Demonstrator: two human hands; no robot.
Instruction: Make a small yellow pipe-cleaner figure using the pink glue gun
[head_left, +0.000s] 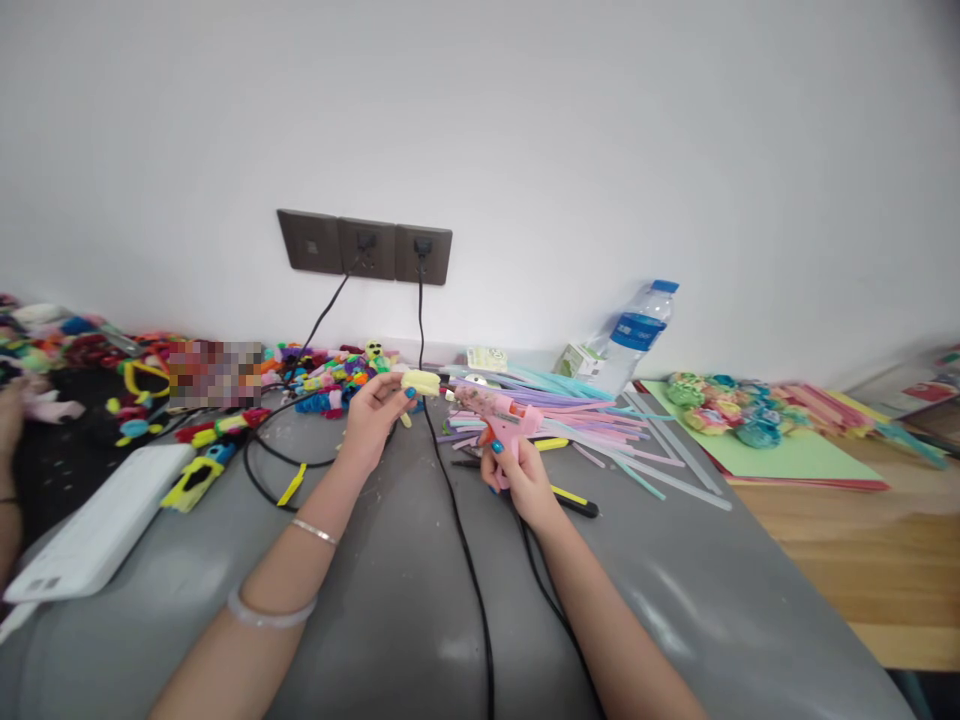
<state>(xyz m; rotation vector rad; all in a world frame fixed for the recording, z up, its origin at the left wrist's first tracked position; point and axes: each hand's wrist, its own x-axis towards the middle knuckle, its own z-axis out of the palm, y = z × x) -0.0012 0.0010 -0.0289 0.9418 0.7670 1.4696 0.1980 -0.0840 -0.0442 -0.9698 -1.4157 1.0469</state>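
My right hand (516,475) is wrapped round the handle of a pink hot glue gun (504,412), its nozzle pointing left. Pinched in the fingers of my left hand (375,415) is a small pale yellow piece (421,382), perhaps of coiled pipe cleaner. The nozzle is close to the right end of this piece; whether they touch I cannot tell. Behind the glue gun lies a spread of pastel pipe cleaners (585,412). A black and yellow utility knife (576,502) rests on the grey table (405,600) beside my right wrist.
Black cables (457,520) run from the wall sockets (365,248) across the table. A water bottle (637,335) leans by the wall. Colourful fuzzy figures (330,380) and a white power bank (105,520) are on the left. Paper with flowers (757,420) lies right. Another person's arm (9,470) shows far left.
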